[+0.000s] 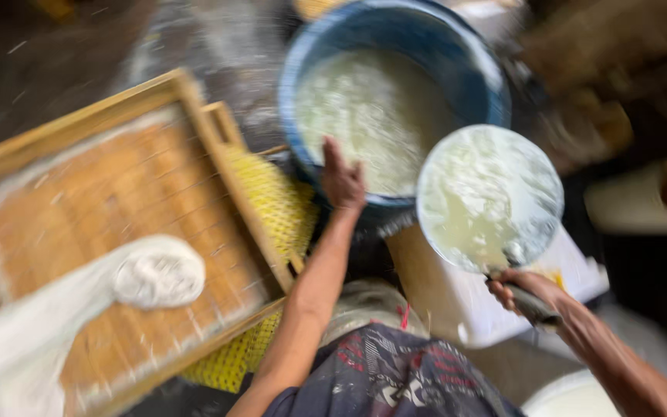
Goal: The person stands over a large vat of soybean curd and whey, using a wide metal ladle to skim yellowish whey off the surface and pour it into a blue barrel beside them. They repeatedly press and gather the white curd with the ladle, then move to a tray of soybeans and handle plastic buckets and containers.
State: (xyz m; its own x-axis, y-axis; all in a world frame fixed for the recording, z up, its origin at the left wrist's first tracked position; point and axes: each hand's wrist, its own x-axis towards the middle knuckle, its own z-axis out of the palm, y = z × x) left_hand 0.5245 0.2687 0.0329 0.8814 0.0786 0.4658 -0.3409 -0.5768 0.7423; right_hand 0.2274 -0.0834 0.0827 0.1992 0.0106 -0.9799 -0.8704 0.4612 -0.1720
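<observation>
My left hand [343, 179] rests on the near rim of a big blue tub [395, 31] filled with a white, lumpy liquid. My right hand [525, 292] grips the handle of a round scoop pan [489, 198], which holds the same whitish liquid and hovers just right of the tub, over a white box. The picture is blurred by motion.
A wooden-framed tray [102, 193] with a slatted bottom lies at the left, a white cloth bundle [148, 274] on it. Yellow mesh [275, 208] pokes out under the tray. A white box [457, 309] sits below the scoop. Dark clutter fills the right side.
</observation>
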